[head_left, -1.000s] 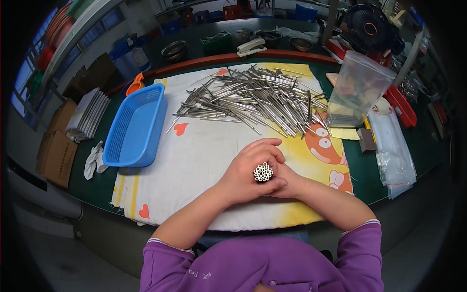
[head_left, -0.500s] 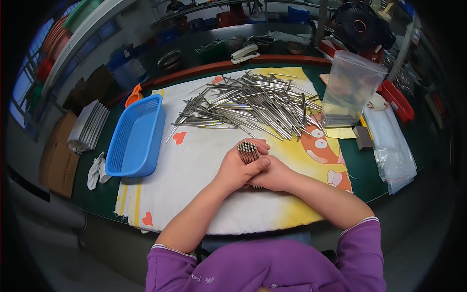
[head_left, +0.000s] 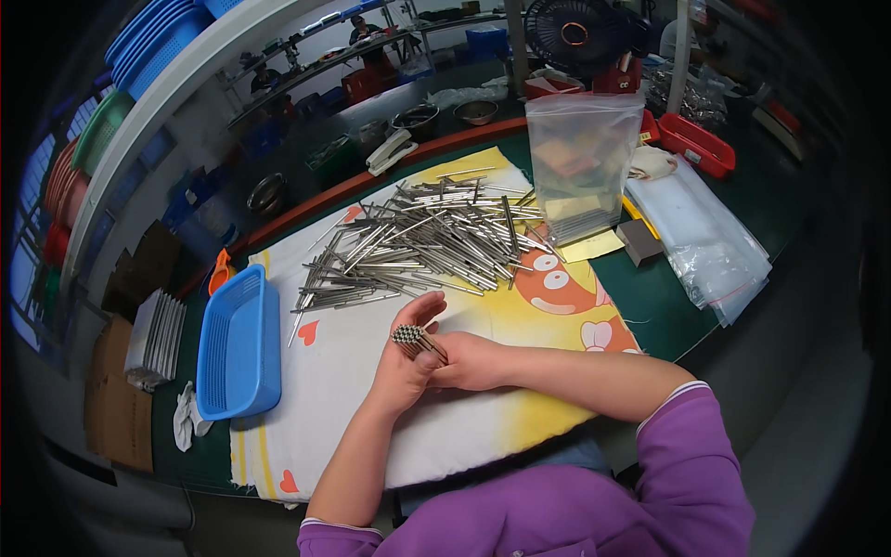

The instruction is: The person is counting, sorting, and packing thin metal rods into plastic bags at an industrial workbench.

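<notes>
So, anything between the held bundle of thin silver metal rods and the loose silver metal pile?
No obstacle visible. Between the bundle, in the left hand with the right hand against it, and the loose pile show only left fingers and white patterned cloth.

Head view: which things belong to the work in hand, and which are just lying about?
Seemingly in use:
rod bundle between left hand and right hand;
loose rod pile;
patterned cloth.

Likely lying about:
fan;
red tray;
cardboard box.
</notes>
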The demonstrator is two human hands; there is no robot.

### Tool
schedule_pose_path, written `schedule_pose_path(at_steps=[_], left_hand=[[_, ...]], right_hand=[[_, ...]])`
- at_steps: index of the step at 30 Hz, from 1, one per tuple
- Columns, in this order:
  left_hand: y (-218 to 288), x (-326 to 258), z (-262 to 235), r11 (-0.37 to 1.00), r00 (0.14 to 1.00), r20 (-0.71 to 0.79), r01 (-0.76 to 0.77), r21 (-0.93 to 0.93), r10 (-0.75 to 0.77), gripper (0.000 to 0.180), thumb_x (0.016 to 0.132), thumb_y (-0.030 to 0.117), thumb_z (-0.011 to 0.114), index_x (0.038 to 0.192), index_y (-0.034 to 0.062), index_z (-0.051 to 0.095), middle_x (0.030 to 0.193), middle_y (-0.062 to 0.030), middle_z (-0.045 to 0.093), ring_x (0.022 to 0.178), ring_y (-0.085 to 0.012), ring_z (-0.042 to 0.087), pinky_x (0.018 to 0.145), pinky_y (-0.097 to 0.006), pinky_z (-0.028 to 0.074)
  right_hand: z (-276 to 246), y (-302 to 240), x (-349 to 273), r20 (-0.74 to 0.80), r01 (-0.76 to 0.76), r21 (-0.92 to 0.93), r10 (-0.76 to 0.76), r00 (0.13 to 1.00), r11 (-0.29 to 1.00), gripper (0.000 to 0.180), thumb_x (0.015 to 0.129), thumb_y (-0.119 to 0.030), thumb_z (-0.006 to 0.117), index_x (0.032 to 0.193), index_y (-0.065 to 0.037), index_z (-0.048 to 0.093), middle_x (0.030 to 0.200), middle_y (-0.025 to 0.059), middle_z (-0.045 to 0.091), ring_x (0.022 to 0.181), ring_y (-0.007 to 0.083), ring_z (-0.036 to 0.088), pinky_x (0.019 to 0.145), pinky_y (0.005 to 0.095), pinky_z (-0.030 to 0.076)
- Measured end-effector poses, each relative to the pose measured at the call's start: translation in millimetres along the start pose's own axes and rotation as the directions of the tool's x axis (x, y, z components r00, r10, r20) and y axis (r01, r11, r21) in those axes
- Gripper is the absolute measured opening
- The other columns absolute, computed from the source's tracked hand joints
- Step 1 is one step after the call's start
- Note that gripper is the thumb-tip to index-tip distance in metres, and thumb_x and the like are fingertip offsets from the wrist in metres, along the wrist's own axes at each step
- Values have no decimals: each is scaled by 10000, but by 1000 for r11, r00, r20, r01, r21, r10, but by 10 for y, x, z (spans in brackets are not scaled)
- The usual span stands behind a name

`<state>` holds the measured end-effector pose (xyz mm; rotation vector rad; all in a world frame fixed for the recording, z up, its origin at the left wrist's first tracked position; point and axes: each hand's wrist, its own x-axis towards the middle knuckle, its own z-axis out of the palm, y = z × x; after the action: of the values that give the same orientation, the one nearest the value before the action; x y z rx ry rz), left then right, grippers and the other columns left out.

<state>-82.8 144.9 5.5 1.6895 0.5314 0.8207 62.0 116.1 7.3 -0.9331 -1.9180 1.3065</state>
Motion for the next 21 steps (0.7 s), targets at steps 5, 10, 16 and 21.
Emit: schedule_pose_path(at_steps=[5,10,16,21], left_hand=[[-107,-64,-71,942,981,-158,52,-331,-110,1015,662,603,653,1369,35,197,1383,-129,291,1245,-257,358,1016,-378,313],[-75,-73,61,871,936,42,342,-353,-350,764,688,-91,608,1347,46,246,1214,-87,464,1063,-204,498,802,-318,455],[-139,-135,126,948,998,29,-64,310,58,234,723,21,654,930,30,546,862,-65,587,789,-207,588,682,-310,486],[-45,-142,97,881,849,267,474,-3,-456,185,835,147,588,950,55,478,708,-67,552,475,-143,501,388,-251,412]], right_hand=[[63,51,1,-125,-145,507,239,963,849,335,888,-368,534,851,-39,486,684,19,531,616,120,542,555,255,452],[-101,166,-13,-360,248,299,-132,924,922,251,889,-317,545,887,-67,554,877,51,602,779,164,583,714,316,468],[7,39,-57,-134,419,-617,-613,779,667,327,805,-354,614,976,-82,559,1124,66,497,1188,280,394,1014,431,262],[-65,13,-45,-178,235,100,-215,960,967,471,808,-422,600,1073,-40,521,1109,157,503,1115,310,445,958,378,340]])
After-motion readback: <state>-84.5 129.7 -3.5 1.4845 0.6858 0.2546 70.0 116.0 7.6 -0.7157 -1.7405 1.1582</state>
